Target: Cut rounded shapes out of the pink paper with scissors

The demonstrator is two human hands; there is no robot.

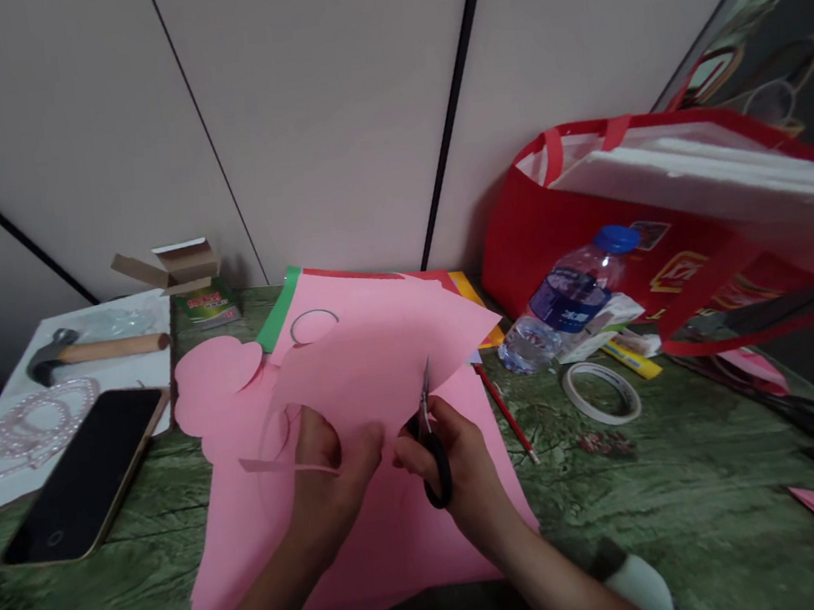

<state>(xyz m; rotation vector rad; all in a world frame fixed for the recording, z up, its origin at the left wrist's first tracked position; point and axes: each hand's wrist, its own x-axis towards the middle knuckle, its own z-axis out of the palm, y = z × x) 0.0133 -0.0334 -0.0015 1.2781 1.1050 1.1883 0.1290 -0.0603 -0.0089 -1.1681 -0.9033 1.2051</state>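
Observation:
My left hand (333, 482) is closed on a sheet of pink paper (375, 350), with the thumb on top near its lower edge. A thin curled strip of the same paper hangs beside that hand. Black-handled scissors (432, 443) sit in my right hand (464, 464), fingers around the handles and blades pointing up against the held sheet. Under both hands lies a stack of pink paper (382, 561). Round pink cut-outs (212, 378) rest at its upper left, and a thin ring (312, 312) shows near the top.
Left are a phone (90, 476), bead strings (38, 428), a hammer (110, 348) and an opened small box (205, 298). To the right are a red pencil (507, 412), a tape roll (569, 393), a water bottle (565, 303) and a red bag (538, 216) against the wall.

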